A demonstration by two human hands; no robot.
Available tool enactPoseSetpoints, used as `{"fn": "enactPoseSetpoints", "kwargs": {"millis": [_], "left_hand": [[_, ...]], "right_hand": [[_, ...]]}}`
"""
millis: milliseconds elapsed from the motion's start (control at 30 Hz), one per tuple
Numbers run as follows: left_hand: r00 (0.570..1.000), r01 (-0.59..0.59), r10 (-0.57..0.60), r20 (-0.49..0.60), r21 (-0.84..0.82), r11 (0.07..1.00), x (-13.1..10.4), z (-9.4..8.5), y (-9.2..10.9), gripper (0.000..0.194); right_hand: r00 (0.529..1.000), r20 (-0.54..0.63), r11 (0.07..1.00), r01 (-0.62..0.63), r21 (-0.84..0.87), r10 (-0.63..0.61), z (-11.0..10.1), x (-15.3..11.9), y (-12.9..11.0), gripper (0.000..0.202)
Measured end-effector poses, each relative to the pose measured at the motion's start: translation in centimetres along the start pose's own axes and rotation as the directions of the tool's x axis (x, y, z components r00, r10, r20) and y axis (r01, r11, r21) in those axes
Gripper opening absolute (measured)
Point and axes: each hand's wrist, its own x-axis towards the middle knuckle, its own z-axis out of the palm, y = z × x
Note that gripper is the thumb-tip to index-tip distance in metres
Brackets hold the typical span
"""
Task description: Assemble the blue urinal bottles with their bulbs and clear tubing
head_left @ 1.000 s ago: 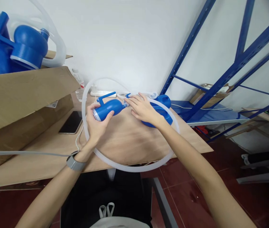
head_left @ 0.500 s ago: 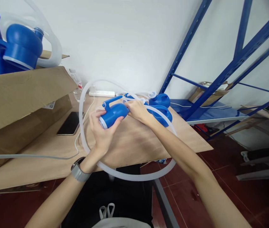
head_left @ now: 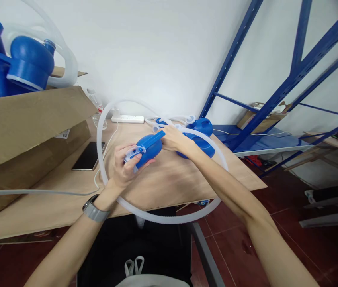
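White wall, wooden table, one blue bottle between two hands

Behind everything, plain white wall; below, wooden table above dark red floor tiles. Above the middle of the table, just past the left wrist: blue bottle, tilted, handle uppermost and clear cap near the base. Around the base end, left hand, fingers and thumb closed firmly on it. At the neck end, right hand, fingers largely hidden behind handle and bottle; cannot tell whether clamped on the neck or only near it.

Looping wide about both hands and out past the table's front edge, translucent hose, crossing beneath both forearms. Just beyond the right hand, two more blue bottles lying on the wood.

As for writing: on the water bottle by the wall, red print, too small to read. Inside the cardboard box at left, white label with a dark mark, equally illegible. Beside that box, dark-screened phone, face up. Against the wall, white power strip. On the left wrist, watch with grey strap. To the right, blue metal rack, bearing an opened carton.
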Motion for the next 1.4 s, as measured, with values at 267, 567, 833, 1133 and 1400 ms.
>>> {"fn": "enactPoseSetpoints", "kwargs": {"millis": [267, 567, 833, 1133, 1400], "left_hand": [[0.926, 0.377, -0.377, 0.0, -0.036, 0.926, 3.4, 0.0, 1.1, 0.054], [0.744, 0.636, -0.641, -0.189, -0.095, 0.766, 2.4, 0.6, 0.2, 0.093], [0.799, 0.587, -0.59, -0.116, -0.057, 0.807, 2.2, 0.8, 1.4, 0.071], [0.813, 0.563, -0.558, -0.168, -0.021, 0.826, 1.9, 0.5, 1.3, 0.073], [0.797, 0.579, -0.58, -0.168, -0.058, 0.813, 1.8, 0.6, 1.4, 0.074]], "right_hand": [[0.957, -0.289, 0.955, 0.075, 0.287, 0.012, 2.7, 1.0, 1.6, 0.032], [0.925, -0.358, 0.969, -0.039, 0.242, 0.127, 5.1, -0.8, 4.1, 0.041], [0.955, -0.293, 0.983, 0.018, 0.185, 0.037, 5.1, 1.7, 2.2, 0.043], [0.921, -0.388, 0.978, 0.053, 0.2, 0.029, 5.4, 1.7, 2.9, 0.033], [0.908, -0.412, 0.995, -0.049, 0.087, 0.081, 6.4, 2.1, 1.9, 0.038]]}}
